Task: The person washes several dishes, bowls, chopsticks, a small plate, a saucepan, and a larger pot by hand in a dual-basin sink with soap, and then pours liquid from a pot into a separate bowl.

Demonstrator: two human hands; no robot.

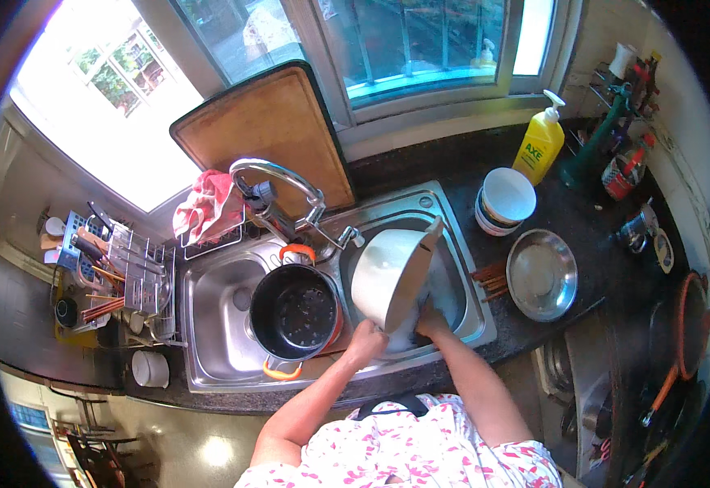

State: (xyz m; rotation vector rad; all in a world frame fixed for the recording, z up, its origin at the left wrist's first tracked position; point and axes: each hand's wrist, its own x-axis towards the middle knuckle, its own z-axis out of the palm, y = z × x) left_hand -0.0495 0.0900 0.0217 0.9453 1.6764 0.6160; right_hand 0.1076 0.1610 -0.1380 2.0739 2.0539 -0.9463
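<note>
A cream-white pot (385, 268) is tipped on its side over the right sink basin (474, 299), its mouth facing right and down. My left hand (368, 343) grips the pot's near rim. At the pot's open side, my right hand (432, 322) reaches down into the basin. Its fingers are mostly hidden, so what it may hold does not show. White suds (405, 338) and cloudy water lie around and below it. Left of the white pot, a black-lined pot (294, 311) with orange handles stands across the sink divider, wet inside.
A chrome faucet (269, 165) arches behind the black-lined pot. Stacked bowls (507, 195), chopsticks (492, 280), a steel plate (541, 274) and a yellow AXE pump bottle (539, 146) stand to the right. A wire dish rack (147, 280) is at left; a cutting board (269, 128) leans behind.
</note>
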